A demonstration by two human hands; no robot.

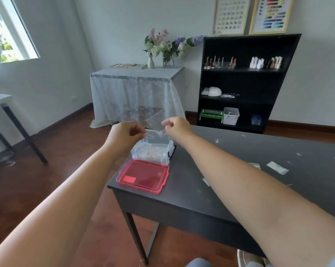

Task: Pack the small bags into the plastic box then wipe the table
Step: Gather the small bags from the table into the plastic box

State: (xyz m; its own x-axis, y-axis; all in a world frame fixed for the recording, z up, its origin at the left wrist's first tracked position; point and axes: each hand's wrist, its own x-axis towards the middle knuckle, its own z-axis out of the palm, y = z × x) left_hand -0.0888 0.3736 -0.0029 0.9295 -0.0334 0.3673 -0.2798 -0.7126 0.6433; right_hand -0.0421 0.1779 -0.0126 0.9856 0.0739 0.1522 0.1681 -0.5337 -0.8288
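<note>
- The left hand [124, 134] and the right hand [177, 125] are raised together above the clear plastic box [152, 149], each with its grip pinched shut on one end of a small bag [155, 132] stretched between them.
- The small bag hangs just over the open top of the plastic box; its contents are too blurred to make out.
- The plastic box stands near the far left corner of the dark tabletop [230, 182], with more small bags [153, 152] lying on its bottom.
- The red lid [143, 176] lies flat on the tabletop, touching the near side of the plastic box and reaching close to the tabletop's left edge.
- Another small packet [277, 167] lies toward the right side of the tabletop, well apart from the plastic box; a second one [256, 165] shows just beside the right forearm, partly hidden by it.
- A small white slip [206, 181] lies near the middle of the tabletop, against the lower side of the right forearm.
- White specks and scraps [217, 140] are scattered over the right half of the tabletop.
</note>
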